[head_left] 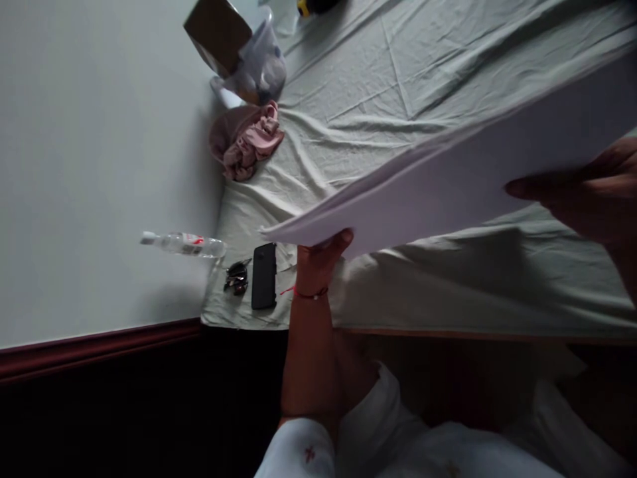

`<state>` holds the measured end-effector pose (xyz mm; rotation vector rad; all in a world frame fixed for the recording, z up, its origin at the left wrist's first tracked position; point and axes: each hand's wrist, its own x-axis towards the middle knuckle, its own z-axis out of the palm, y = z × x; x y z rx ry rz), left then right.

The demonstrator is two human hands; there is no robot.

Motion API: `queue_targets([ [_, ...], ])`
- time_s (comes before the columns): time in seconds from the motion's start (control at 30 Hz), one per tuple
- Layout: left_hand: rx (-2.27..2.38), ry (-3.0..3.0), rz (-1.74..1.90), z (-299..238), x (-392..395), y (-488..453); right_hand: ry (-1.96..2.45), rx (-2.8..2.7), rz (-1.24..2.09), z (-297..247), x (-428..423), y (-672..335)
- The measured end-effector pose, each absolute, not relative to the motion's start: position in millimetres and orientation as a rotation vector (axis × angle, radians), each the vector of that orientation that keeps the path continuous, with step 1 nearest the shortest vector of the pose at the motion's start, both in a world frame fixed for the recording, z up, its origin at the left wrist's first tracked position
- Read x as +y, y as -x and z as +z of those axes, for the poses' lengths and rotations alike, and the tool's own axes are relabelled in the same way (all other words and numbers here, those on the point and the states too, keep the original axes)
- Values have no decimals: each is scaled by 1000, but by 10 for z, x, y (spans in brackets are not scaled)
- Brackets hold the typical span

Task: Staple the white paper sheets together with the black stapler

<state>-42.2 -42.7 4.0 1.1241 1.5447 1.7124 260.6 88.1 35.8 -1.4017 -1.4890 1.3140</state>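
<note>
A long white folded sheet slants up across the view from the middle to the right edge, held above a cloth-covered surface. Layers show along its upper edge; whether it is paper or fabric I cannot tell. My left hand, with a thin red string on the wrist, grips the lower left end, thumb on the near face and the other fingers hidden behind. My right hand is closed on the sheet near the right edge, its thumb pressed flat on the near face.
A pale green cloth covers the surface. Near its left end are a black phone, keys and a clear bottle. Farther back lie a pink cloth, a clear plastic tub and a cardboard box. A wall stands left.
</note>
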Motion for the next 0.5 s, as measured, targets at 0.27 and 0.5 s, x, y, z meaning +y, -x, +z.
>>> queue_targets([
  [0.27,1642,-1227,1690,66,-384,371,1279,-1465,1394,427,842,-2534],
  [0.5,1704,-1017,1855,29,-349,385,1137,-1517,1574,257,919,-2622],
])
